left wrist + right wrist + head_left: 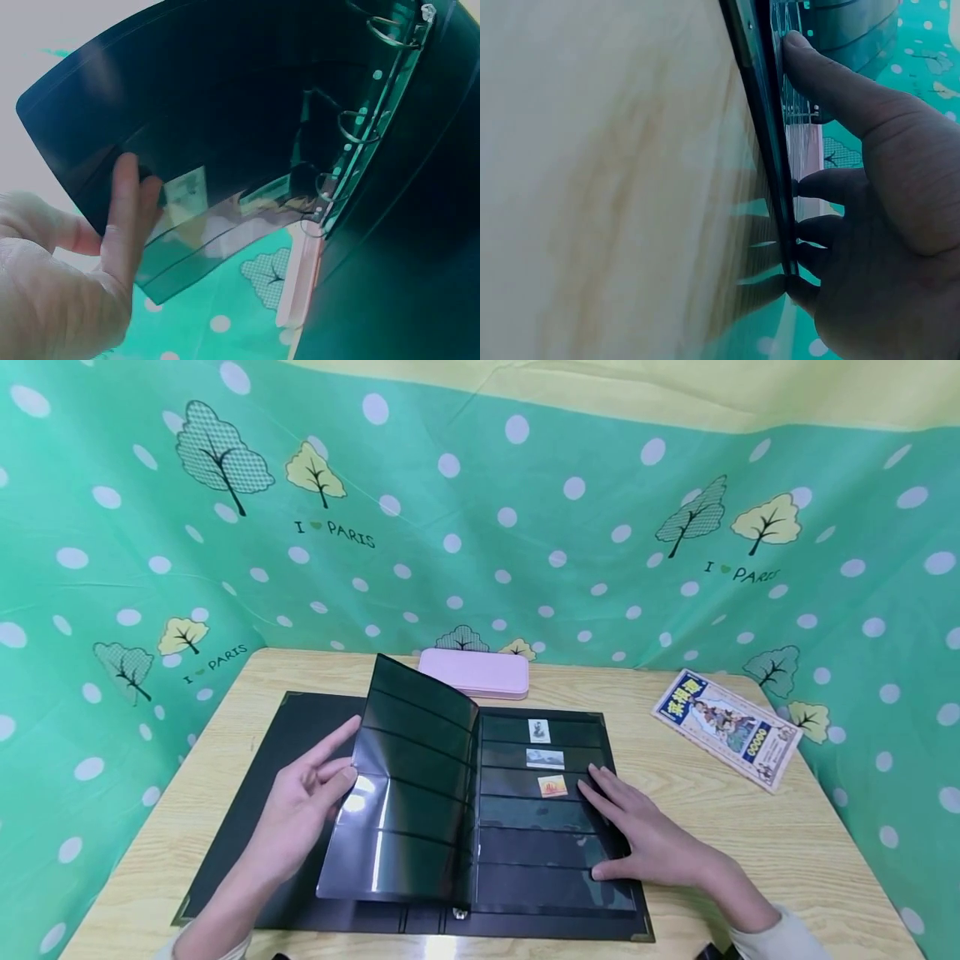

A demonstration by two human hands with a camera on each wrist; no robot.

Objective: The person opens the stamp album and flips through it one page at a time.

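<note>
The counter [810, 868] spreads beneath both grips, and on it the black album [300, 727] lies open under and between them. Its raised page [412, 785] stands tilted just right of the left grip [300, 806], which pinches the outer edge between thumb and fingers. The flat page [555, 893] lies under the right grip [637, 835], whose thumb and fingers rest spread wide on its outer side. A booklet [727, 727] sits beyond and right of that grip; a pink case [476, 670] lies beyond both. Three small stamps [552, 787] sit left of the right grip's fingertips, the orange one nearest.
</note>
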